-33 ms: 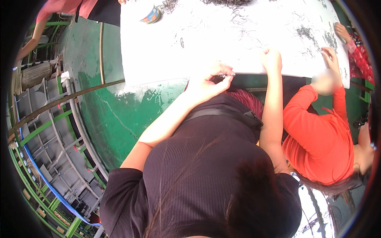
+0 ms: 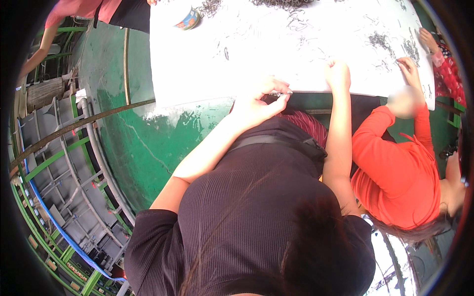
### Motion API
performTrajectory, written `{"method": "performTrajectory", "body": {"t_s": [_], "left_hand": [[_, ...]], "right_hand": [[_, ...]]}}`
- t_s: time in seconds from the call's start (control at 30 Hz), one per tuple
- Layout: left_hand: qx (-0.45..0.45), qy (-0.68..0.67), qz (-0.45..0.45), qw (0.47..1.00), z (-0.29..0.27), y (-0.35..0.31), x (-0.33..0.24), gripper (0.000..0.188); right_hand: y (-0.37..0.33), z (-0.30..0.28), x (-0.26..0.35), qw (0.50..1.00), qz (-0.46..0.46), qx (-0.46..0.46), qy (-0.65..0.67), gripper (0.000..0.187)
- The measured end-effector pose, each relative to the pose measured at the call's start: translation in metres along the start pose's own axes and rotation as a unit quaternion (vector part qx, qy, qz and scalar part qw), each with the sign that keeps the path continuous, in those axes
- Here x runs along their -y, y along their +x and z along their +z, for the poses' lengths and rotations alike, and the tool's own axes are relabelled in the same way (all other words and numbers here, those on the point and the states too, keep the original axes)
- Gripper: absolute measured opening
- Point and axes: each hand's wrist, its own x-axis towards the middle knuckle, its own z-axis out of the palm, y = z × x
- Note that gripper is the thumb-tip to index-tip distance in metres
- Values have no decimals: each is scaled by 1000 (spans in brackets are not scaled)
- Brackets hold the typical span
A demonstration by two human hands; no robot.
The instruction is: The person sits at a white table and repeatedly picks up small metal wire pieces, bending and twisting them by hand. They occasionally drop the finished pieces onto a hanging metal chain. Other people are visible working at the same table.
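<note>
My left hand (image 2: 261, 101) is at the near edge of the white tabletop (image 2: 197, 74), thumb and fingertips brought together. Something small and dark shows at those fingertips, too small to name. To its right, my right hand (image 2: 338, 76) is closed above the table, its fingers curled; anything inside them is hidden. Thin dark curved pieces (image 2: 311, 49) lie scattered beyond my hands, washed out by glare. A larger heap of such dark pieces (image 2: 284, 4) lies at the far edge.
A blue-labelled round tub (image 2: 188, 19) stands at the far left of the table. At right, a person in an orange-red top (image 2: 400, 167) reaches over a dark cluster (image 2: 381, 42). Another person's hand (image 2: 428, 40) rests at the right edge. Green floor (image 2: 148, 148) and metal frames (image 2: 74, 172) lie left.
My two hands stay in place. On the right, the fingers of the person in orange-red shift slightly, and the hand at the table's right edge moves a little.
</note>
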Motion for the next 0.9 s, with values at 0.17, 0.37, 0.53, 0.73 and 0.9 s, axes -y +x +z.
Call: {"method": "performTrajectory", "body": {"t_s": [0.17, 0.37, 0.53, 0.73, 0.9], "left_hand": [[2, 11, -6, 1000, -1, 0, 2, 11], [28, -1, -1, 1000, -1, -1, 1, 12], [25, 4, 7, 1000, 3, 0, 4, 12], [17, 12, 44, 999, 4, 5, 4, 8], [14, 32, 19, 999, 3, 4, 6, 8]], "right_hand": [[-11, 5, -12, 991, -26, -77, 108, 22], [6, 5, -27, 986, -48, -95, 132, 22], [19, 6, -16, 996, -74, -18, 43, 19], [28, -7, 3, 985, -59, 22, 160, 18], [11, -27, 9, 956, -64, 100, 270, 17]]}}
